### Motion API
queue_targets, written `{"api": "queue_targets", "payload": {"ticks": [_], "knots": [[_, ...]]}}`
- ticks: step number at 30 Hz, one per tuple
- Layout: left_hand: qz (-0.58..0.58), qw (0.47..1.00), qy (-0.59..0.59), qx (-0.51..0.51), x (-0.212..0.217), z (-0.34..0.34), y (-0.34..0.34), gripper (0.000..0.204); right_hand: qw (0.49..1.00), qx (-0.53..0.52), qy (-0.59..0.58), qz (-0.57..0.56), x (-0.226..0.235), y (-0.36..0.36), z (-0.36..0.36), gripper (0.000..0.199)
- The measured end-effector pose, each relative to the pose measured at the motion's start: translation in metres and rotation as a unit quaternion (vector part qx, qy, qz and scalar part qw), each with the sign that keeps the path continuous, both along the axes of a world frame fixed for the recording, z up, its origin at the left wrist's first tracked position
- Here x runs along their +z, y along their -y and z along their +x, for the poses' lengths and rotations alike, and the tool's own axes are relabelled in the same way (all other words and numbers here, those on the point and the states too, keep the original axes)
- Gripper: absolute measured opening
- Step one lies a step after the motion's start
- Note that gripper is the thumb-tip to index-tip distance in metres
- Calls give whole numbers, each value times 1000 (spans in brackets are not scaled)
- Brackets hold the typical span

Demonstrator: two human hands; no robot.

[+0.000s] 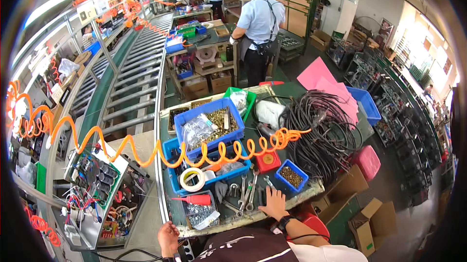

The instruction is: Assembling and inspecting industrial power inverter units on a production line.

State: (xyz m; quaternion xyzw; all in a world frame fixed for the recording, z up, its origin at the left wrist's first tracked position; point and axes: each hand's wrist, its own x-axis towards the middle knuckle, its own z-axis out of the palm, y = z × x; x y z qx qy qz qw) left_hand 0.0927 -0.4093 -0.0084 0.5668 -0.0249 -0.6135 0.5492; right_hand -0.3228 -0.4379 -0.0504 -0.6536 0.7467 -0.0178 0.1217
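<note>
My right hand point(274, 202) lies flat, fingers spread and gripping nothing, on the workbench point(311, 187) near its front edge, touching the loose steel wrenches point(247, 195) laid out there within easy reach. The wrenches look bare, silvery and slim, fanned side by side. My left hand point(168, 238) rests at the front left corner, fingers curled, though I cannot tell whether they clasp anything. A small blue bin of screws point(291, 175) sits just beside my right hand.
</note>
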Motion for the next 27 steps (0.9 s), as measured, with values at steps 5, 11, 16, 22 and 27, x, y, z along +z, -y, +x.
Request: {"api": "queue_targets", "payload": {"ticks": [5, 11, 16, 22, 27], "knots": [[-42, 999, 26, 7, 21, -25, 19, 16, 998, 27, 4, 53, 16, 17, -3, 88], [-8, 998, 65, 8, 14, -1, 5, 17, 991, -49, 87, 93, -6, 18, -9, 75], [-32, 996, -5, 86, -12, 49, -1, 11, 691, -230, 602, 327, 3, 8, -30, 59], [-44, 993, 54, 100, -68, 92, 37, 15, 394, -109, 812, 416, 115, 51, 100, 66], [16, 969, -112, 221, -87, 111, 97, 26, 379, 40, 753, 536, 122, 125, 234, 71]]}}
